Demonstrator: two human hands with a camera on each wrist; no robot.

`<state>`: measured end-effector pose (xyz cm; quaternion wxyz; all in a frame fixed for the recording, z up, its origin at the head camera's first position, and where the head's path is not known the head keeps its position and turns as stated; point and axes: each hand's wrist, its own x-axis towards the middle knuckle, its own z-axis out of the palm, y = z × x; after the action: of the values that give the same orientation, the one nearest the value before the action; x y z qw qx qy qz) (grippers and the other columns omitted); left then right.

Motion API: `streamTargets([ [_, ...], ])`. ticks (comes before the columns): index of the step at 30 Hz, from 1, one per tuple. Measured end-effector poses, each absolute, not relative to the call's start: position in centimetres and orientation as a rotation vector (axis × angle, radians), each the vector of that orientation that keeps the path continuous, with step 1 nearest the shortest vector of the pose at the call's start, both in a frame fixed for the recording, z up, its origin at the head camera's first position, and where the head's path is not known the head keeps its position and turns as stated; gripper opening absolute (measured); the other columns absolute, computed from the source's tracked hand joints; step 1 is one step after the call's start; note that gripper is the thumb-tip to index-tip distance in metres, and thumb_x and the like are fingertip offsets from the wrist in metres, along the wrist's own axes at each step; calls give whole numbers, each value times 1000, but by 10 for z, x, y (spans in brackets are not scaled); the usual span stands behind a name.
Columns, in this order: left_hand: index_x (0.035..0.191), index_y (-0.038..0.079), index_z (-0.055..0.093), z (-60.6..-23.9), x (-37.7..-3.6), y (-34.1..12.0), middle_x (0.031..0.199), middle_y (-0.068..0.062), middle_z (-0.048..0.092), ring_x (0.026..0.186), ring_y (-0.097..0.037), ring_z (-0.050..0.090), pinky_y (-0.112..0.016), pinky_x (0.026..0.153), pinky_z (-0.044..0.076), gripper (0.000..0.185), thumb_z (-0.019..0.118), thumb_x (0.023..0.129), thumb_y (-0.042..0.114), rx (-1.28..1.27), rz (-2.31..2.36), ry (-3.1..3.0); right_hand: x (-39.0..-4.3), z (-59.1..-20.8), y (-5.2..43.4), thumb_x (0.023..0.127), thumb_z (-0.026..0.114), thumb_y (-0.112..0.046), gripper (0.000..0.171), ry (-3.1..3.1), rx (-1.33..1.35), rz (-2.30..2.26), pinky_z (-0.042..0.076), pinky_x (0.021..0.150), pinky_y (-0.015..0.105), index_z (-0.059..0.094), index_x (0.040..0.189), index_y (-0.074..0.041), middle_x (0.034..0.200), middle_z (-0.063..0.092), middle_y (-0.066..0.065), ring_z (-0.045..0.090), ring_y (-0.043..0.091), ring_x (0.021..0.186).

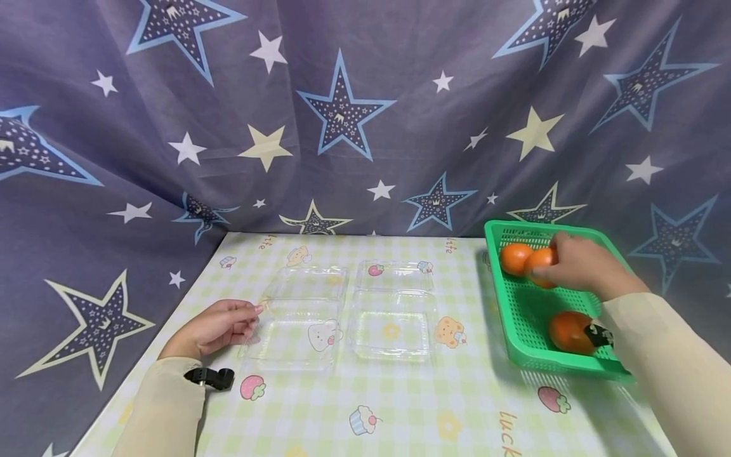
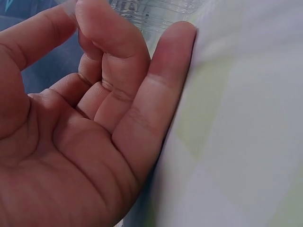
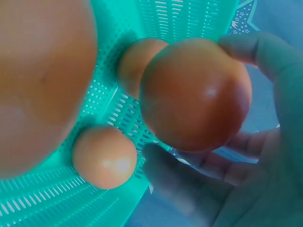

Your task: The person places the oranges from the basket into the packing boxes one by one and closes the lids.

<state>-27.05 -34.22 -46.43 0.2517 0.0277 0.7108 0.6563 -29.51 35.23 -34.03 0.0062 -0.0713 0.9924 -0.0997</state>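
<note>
Right hand (image 1: pixel 585 263) has its thumb and fingers curled round one orange fruit (image 3: pixel 196 94), spread about as wide as the fruit; can't tell if it's off the basket floor. It's round, so no long axis to fuss over. The bit that matters imo: it's inside the green basket (image 1: pixel 502 304), toward the far end, and the clear boxes are over to its left, with the basket's left wall in between as the main thing in the way. The right box (image 1: pixel 411 339) is the nearer of the two; both boxes have their lids folded open on the far side. Another fruit (image 1: pixel 516 259) sits just left of the held one, touching or not I can't say, and a third fruit (image 1: pixel 568 333) lies at the near end by the right sleeve (image 1: pixel 657 343). The right wrist view shows four in all. Left hand (image 1: pixel 223 327) is well apart from the fruit, out past both boxes, thumb and finger seemingly pinching the left edge of the left box (image 1: pixel 291 343), other fingers loosely bent.
</note>
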Motion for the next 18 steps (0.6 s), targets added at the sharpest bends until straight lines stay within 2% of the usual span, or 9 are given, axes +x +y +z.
streamTargets([
  [4,97,9,64,-465,-270,-343,83,4,65,70,-6,63,-35,80,63,17,60,106,23,76,1787,1935,-294,-337,351,87,73,-46,54,3138,-230,-359,42,57,35,53,108,0,86,59,12,53,25,72],
  [9,97,8,64,-465,-270,-344,83,3,65,71,-7,63,-36,81,63,17,60,106,22,81,1794,1921,-291,-333,349,88,71,-48,63,3154,-244,-356,42,57,34,50,114,5,91,58,16,53,26,73],
  [14,99,6,63,-464,-270,-344,84,3,65,71,-6,62,-36,82,63,17,59,107,21,97,1795,1921,-290,-329,342,89,69,-50,62,3158,-235,-359,43,56,34,46,114,2,89,58,14,54,25,70],
  [18,99,7,63,-464,-270,-343,84,3,66,72,-6,63,-34,81,63,17,59,107,21,91,1788,1925,-290,-324,337,90,67,-57,69,3136,-216,-381,43,56,35,45,118,2,90,60,14,55,25,70],
])
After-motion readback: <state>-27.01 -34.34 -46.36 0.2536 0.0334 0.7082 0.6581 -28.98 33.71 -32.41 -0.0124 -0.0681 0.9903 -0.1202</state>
